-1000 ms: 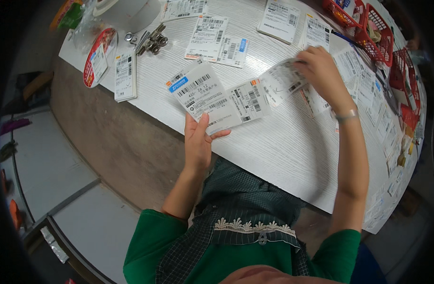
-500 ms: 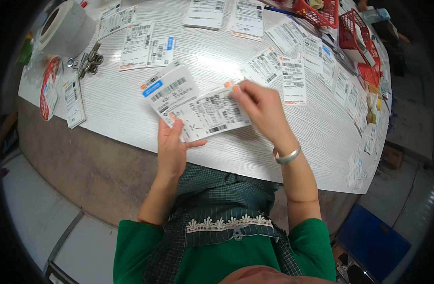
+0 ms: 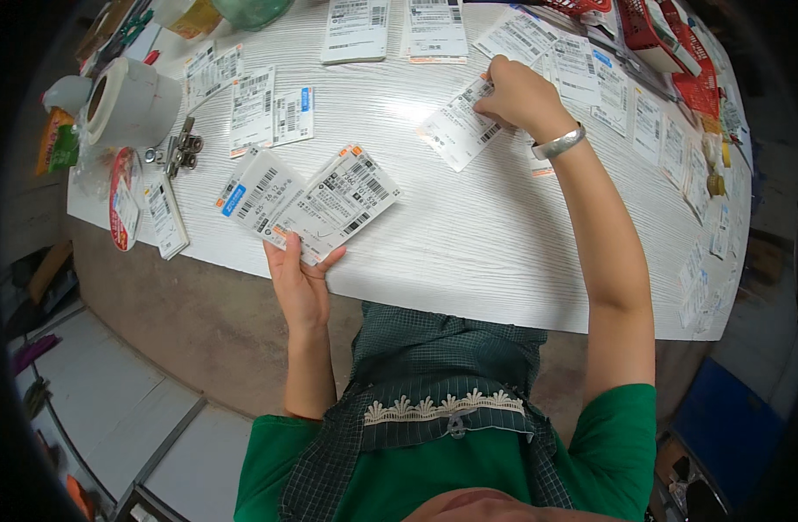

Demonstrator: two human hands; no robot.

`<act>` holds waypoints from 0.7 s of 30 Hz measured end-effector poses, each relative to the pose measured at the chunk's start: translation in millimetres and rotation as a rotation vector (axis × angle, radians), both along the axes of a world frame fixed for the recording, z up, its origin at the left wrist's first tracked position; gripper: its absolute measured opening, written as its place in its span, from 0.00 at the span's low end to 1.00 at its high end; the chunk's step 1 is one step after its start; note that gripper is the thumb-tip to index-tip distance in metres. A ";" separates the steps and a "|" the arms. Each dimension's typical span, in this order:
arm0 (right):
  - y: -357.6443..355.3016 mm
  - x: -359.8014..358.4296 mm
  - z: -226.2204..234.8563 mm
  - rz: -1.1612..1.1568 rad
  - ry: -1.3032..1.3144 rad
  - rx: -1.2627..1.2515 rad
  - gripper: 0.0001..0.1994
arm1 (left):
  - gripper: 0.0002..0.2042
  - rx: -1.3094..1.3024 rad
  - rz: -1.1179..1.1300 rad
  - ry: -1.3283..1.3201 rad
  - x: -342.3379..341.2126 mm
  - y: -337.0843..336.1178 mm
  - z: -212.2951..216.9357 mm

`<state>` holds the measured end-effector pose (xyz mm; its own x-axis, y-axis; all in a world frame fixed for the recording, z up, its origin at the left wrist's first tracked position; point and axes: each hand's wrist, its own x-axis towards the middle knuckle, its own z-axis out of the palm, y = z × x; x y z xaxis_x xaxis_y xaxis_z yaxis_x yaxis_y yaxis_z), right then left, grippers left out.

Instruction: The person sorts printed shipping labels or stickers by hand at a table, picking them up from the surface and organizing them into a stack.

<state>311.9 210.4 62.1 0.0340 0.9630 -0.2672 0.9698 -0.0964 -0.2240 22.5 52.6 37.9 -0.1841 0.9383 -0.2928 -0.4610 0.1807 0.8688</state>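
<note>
My left hand (image 3: 301, 287) grips a fanned bunch of white shipping labels (image 3: 342, 200) over the table's near edge, thumb on top and fingers underneath. The bunch is spread into two parts; the left part bears a blue patch, the right part orange marks. Farther off to the right, my right hand (image 3: 529, 100), with a silver bangle on the wrist, has its fingers closed at the right edge of a shipping label (image 3: 460, 130). That label is over the table, and whether others lie under it I cannot tell. More labels lie partly hidden behind this hand.
Label stacks (image 3: 355, 30) lie along the white table (image 3: 468, 261). At the left stand a label roll (image 3: 133, 104), metal clips (image 3: 183, 148) and a red round-edged card (image 3: 120, 200). Overlapping labels (image 3: 647, 126) run down the right side, near red baskets (image 3: 699, 83).
My right hand has left the bunch and moved away to the upper right, onto the label there. My left hand still holds the fanned bunch. The whole view has shifted slightly.
</note>
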 end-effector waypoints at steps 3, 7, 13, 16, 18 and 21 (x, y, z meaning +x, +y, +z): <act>-3.0 -0.3 -0.7 -0.007 -0.053 0.078 0.23 | 0.22 0.008 0.009 0.012 -0.8 -0.7 3.1; 2.8 -0.6 -1.3 -0.009 0.005 0.001 0.23 | 0.21 0.024 0.028 0.038 2.7 -3.8 9.1; -10.8 -14.3 -25.6 0.247 0.263 0.220 0.13 | 0.20 -0.037 0.077 0.084 2.0 -10.7 14.7; -28.8 -11.9 -22.3 0.271 0.569 0.274 0.09 | 0.19 -0.068 0.041 0.087 -0.8 -9.1 16.7; -36.3 -6.3 7.9 0.108 0.868 0.250 0.08 | 0.19 -0.093 0.005 0.085 -3.7 -6.4 22.2; -44.5 -11.1 65.0 0.152 1.001 0.333 0.07 | 0.19 -0.130 -0.112 0.014 -13.4 -3.8 14.9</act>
